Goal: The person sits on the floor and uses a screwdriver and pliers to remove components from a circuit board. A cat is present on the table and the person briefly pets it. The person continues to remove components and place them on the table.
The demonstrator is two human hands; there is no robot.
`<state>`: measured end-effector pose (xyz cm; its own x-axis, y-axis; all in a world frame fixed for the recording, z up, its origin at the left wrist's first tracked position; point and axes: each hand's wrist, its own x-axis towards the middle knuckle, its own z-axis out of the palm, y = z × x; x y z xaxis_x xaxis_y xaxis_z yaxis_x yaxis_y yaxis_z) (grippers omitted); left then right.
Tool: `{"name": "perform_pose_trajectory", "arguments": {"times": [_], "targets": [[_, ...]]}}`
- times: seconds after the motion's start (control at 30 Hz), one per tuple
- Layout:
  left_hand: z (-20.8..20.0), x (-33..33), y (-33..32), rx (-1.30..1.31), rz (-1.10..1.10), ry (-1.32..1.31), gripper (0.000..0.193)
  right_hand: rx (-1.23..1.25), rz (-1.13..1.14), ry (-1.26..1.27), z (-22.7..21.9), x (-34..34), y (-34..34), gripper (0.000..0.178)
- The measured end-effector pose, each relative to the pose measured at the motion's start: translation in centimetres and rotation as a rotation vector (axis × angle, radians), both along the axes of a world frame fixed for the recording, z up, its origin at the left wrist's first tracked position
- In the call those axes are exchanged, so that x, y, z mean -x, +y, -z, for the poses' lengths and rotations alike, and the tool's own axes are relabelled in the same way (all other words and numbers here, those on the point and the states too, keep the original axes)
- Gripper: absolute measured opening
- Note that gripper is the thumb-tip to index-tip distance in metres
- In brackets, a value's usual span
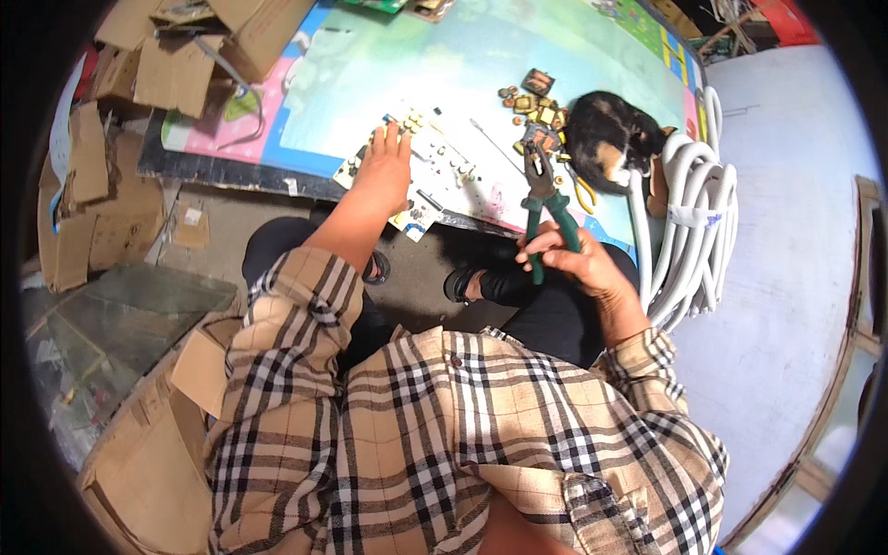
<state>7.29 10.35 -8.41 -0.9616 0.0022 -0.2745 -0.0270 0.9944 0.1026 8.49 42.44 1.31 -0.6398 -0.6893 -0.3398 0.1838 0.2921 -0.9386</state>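
My left hand lies over a pale circuit board at the table's near edge, fingers stretched out and touching it. Its near corner sticks out past the edge, and small electronic parts stand on its surface. In my right hand is a pair of pliers with green handles, the metal jaws pointing away from me. The pliers are held above the near table edge, to the right of the board. Just beyond their jaws sits a heap of small transformers and coils, copper and yellow in colour.
A black-and-orange cat lies curled on the table beside the heap. A thin screwdriver and a yellow-handled tool lie nearby. Coiled white hose hangs at the right edge. Cardboard boxes crowd the left.
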Motion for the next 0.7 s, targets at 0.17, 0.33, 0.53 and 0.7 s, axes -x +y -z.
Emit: {"name": "perform_pose_trajectory", "arguments": {"times": [0.17,0.33,0.53,0.7], "targets": [[-0.4,-0.2,-0.7,-0.135,-0.052,0.033,0.115,0.323,0.087,-0.203,2.6,-1.3,-0.1,0.023],[-1.7,0.7,-1.9,-0.375,-0.154,0.140,0.096,0.187,0.334,-0.332,2.4,3.4,-0.6,0.033],[-3.7,-0.5,-4.2,-0.452,-0.209,0.362,0.063,0.214,0.307,-0.489,4.2,10.5,0.1,0.045],[-6.4,-3.4,-6.3,-0.580,-0.313,0.303,0.062,0.264,0.271,-0.491,3.9,10.5,-0.1,0.050]]}}
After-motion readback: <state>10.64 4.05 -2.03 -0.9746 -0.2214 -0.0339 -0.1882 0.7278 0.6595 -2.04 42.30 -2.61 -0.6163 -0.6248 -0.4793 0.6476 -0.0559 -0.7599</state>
